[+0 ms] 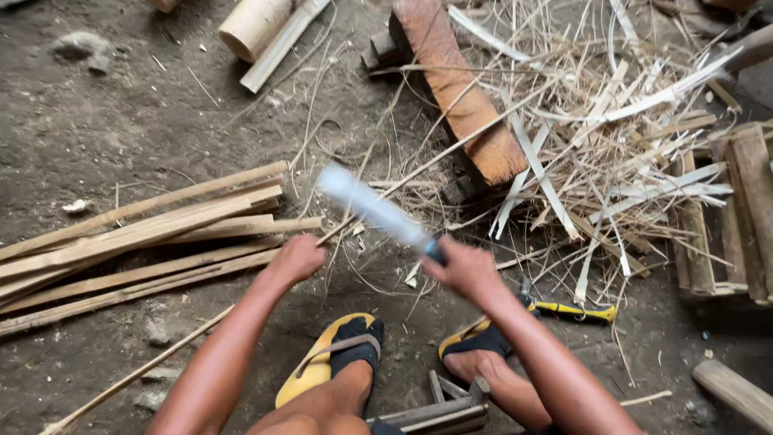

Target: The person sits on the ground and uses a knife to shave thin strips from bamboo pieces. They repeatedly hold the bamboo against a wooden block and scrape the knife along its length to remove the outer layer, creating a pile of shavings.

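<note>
bamboo strip, long and thin, is held near its lower part in the left hand, whose fingers are closed round it; from there it runs up and to the right across the reddish wooden block, and down past the left forearm to the dirt floor. it is judged to be light, springy and whippy along its length, with split edges that may be sharp, so it is best taken close to the spot being worked, where flex is least. a broad-bladed knife, blurred in the view, is clamped by its dark handle in the right hand, the blade pointing up and left, just above the strip. split bamboo slats lie stacked to the left, near the left hand. a heap of pale shavings and thin strips is spread to the right, around the block. a yellow-handled tool lies beside the right foot. yellow sandals are worn on both feet.
</note>
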